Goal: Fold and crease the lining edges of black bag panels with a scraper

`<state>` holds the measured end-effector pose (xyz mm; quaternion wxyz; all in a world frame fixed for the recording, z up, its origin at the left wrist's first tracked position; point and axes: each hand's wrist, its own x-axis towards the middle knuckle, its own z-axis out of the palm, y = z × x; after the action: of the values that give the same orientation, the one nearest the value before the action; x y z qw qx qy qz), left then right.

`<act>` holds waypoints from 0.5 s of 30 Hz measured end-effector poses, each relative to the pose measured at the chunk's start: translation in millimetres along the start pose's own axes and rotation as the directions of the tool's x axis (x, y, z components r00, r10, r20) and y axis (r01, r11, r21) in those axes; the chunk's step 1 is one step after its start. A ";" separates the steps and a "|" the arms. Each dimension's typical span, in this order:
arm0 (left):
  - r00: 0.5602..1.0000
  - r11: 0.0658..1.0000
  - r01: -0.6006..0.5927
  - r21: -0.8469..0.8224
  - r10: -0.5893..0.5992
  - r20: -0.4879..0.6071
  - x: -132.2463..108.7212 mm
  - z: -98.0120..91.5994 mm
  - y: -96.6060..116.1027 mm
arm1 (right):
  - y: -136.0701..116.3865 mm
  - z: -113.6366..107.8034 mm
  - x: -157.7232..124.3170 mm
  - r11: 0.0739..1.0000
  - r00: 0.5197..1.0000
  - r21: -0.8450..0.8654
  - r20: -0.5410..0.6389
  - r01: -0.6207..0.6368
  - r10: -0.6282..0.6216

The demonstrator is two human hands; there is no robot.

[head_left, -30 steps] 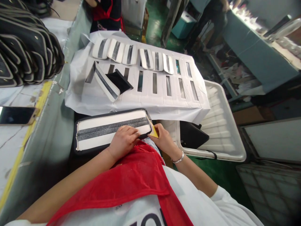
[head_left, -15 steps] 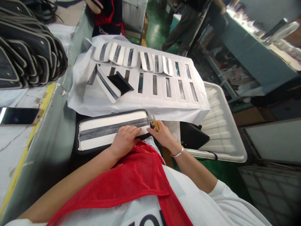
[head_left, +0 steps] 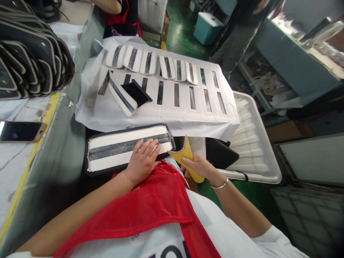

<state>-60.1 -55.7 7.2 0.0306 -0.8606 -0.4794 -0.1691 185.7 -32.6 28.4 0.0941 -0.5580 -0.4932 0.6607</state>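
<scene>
A long rectangular piece (head_left: 110, 141) lies across my lap, with a black border, white panels and a dark grey stripe down its middle. My left hand (head_left: 142, 161) rests on it near the right end, fingers stretched out over the stripe and the lower white panel. Just off that end, my right hand (head_left: 200, 165) grips a yellow scraper (head_left: 178, 155) with a curved-in wide edge. The scraper is tilted, its wide edge up and toward the piece.
Ahead stands a white-covered board (head_left: 166, 116) with slots, several small striped pieces (head_left: 147, 62) and one folded piece (head_left: 123, 95). A stack of black panels (head_left: 34, 53) and a phone (head_left: 20, 131) are left. A white plastic tub (head_left: 264, 150) holds a black item (head_left: 220, 153). People stand beyond.
My right hand has moved right, away from the end of the striped piece, and turned the yellow scraper so its broad face shows. The fingers of my left hand have spread a little.
</scene>
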 end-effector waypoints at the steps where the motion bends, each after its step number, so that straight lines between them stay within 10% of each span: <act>1: 0.999 1.000 0.001 0.003 -0.001 0.040 4.0 1.5 -1.0 | 2.9 -1.7 -2.2 0.999 0.998 0.036 0.065 -0.030 0.028; 15: 0.972 0.991 -0.098 -0.091 0.115 0.204 10.5 3.8 -18.5 | 15.6 8.8 24.0 0.994 0.955 0.095 0.295 -0.052 0.021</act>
<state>-69.5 -36.3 5.0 -0.0453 -0.8986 -0.4259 -0.0950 176.4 -29.0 0.1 0.0361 -0.4572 -0.4569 0.7622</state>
